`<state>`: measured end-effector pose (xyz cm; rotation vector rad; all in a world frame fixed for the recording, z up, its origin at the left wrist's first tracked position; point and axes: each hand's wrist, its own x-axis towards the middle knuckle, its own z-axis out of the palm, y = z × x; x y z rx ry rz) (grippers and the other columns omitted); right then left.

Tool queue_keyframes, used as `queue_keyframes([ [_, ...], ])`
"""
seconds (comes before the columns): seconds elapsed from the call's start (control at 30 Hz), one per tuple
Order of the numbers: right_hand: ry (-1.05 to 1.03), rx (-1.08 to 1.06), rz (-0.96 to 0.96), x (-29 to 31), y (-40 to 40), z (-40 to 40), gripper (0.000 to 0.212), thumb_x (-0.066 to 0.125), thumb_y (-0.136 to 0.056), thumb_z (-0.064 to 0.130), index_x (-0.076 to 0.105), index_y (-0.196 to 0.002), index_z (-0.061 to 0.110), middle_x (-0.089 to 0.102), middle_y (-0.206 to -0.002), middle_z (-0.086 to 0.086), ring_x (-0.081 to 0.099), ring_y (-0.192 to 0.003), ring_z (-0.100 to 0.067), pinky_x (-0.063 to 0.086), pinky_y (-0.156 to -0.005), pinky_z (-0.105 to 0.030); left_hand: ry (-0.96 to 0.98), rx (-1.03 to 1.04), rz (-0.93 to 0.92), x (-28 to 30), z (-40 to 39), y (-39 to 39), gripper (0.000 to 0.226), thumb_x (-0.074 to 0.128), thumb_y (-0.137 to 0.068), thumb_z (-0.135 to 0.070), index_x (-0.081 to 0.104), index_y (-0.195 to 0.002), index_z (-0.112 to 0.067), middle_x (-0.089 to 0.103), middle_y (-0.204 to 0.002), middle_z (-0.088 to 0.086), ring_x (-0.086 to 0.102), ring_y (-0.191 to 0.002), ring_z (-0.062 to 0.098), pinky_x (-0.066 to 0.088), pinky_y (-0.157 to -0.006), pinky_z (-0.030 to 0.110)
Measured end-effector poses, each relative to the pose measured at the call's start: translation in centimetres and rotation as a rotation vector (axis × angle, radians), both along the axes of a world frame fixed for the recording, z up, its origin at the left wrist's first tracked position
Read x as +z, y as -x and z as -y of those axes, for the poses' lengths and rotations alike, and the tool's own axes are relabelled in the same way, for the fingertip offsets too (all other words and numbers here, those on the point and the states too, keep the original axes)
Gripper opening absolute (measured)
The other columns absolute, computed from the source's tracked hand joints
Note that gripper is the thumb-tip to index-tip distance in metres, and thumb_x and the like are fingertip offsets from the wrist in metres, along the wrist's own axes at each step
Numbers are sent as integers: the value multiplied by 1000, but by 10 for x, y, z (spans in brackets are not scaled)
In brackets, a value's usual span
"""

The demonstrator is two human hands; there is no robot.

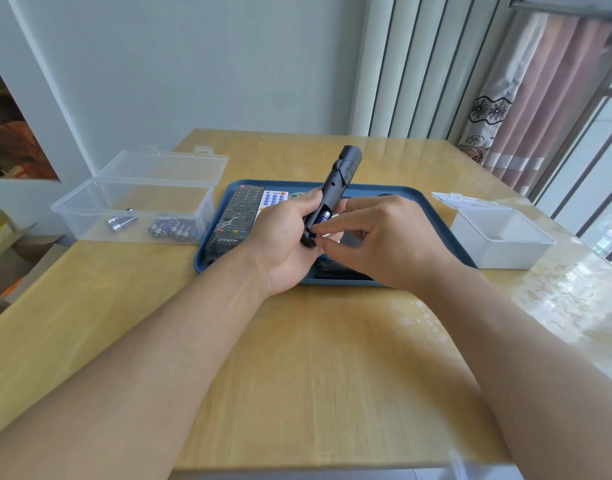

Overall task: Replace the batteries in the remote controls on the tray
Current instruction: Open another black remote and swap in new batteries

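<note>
Battery swap step, mid-way on slim black remote (332,188). Held tilted above tray (446,223), back open, blue battery (321,216) showing in bay. Left hand (283,244) wrapped round lower body. Right hand (377,237) at near end, fingertips (323,232) curled onto battery; pinching or just pressing, can't tell. Next, likely: seat or lift cell. More remotes (235,216) flat on tray; spare cells (172,228) in clear box (89,202) left.

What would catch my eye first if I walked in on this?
Probably the two hands over the blue tray: the left hand grips a dark remote tilted upward, its battery bay open, while the right hand works at a battery there. To the left stands a clear box holding loose batteries.
</note>
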<state>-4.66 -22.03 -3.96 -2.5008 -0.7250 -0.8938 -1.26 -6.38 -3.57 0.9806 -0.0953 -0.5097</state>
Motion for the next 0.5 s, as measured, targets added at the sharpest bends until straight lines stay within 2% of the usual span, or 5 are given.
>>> queue_keyframes([
  [0.1,10,-34,79,-2,0,-5,18,65,-82,30,81,-88,31,65,-69,11,44,-51,-10,46,-46,-33,28,11,-20,1,-1,1,36,42,-109,-20,58,-137,-4,70,-98,7,69,-88,17,56,-96,33],
  [0.17,29,-30,115,-3,1,-8,17,65,-80,27,80,-87,27,63,-64,9,48,-50,-14,46,-45,-32,35,13,-33,3,-1,2,37,41,-109,-21,57,-138,-4,69,-108,9,68,-97,18,54,-100,34],
  [0.23,62,-25,139,-3,2,-10,17,64,-80,23,79,-86,25,65,-62,8,54,-50,-17,46,-44,-32,28,22,-49,5,0,3,38,41,-109,-22,55,-140,-4,65,-120,13,64,-105,21,57,-93,31],
  [0.33,76,-41,157,-5,2,-12,21,60,-81,21,80,-88,24,70,-68,8,55,-50,-19,44,-45,-31,30,49,-68,6,0,2,37,41,-109,-21,55,-139,-3,67,-122,14,68,-94,18,59,-80,26],
  [0.5,114,3,60,-3,1,-7,22,64,-83,23,79,-98,26,73,-78,7,52,-57,-15,45,-50,-33,-2,67,-66,6,-3,-1,37,42,-109,-18,56,-137,0,66,-127,18,67,-92,17,53,-89,28],
])
